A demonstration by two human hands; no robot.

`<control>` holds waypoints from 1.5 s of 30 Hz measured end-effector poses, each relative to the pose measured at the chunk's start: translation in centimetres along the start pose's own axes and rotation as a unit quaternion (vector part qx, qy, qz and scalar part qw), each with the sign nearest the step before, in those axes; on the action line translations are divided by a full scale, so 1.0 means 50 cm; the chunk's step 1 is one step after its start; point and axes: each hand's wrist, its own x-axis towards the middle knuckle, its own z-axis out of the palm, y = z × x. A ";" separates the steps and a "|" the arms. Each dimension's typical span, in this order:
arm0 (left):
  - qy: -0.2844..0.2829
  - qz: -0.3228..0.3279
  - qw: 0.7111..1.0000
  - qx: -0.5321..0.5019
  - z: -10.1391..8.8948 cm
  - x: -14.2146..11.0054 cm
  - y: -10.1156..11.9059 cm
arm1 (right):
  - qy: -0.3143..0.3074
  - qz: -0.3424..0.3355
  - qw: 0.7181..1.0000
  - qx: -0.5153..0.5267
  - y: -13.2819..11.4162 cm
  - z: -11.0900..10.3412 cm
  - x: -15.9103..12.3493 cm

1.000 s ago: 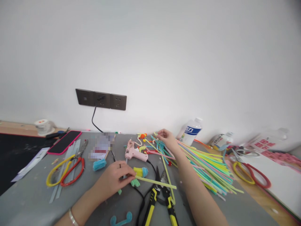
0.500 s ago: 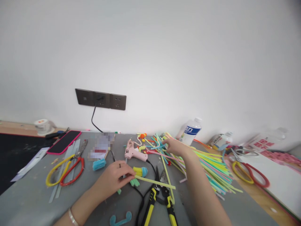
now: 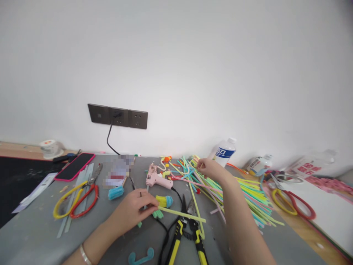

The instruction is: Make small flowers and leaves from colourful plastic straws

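Observation:
A pale yellow-green pipe cleaner [image 3: 184,214] is pinched by one end in my left hand [image 3: 138,209], its free end lying across the wire-stripping pliers [image 3: 190,224]. Over the far part of a pile of coloured pipe cleaners [image 3: 256,200] is my right hand [image 3: 211,171], thumb and fingers drawn together; what they hold, if anything, does not show clearly. Just past the left fingertips lies a small yellow and blue fuzzy piece [image 3: 163,201], with green fuzzy pieces [image 3: 158,214] below it. A pink glue gun [image 3: 158,179] lies between the hands.
At left are red-and-yellow-handled pliers [image 3: 77,200], clear glue sticks [image 3: 64,221], a phone [image 3: 75,167] and a blue fuzzy bundle [image 3: 116,193]. A white bottle [image 3: 224,152] stands behind the pile. Scissors [image 3: 295,202] lie right. A black cord [image 3: 165,239] crosses the front.
My right hand has moved right along the far part of the pile, off the blue strands, and its fingers have come together. My left hand keeps its place with the yellow-green pipe cleaner.

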 end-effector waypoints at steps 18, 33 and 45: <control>-0.009 -0.001 1.000 -0.012 0.004 -0.002 -0.002 | 0.011 -0.064 0.987 0.148 -0.020 0.005 0.009; -0.012 -0.006 1.000 -0.019 0.004 -0.007 -0.002 | -0.018 -0.091 0.985 0.148 -0.043 0.055 0.026; -0.014 -0.010 0.999 -0.027 0.008 -0.005 -0.002 | -0.049 -0.085 0.989 0.106 -0.072 0.101 0.025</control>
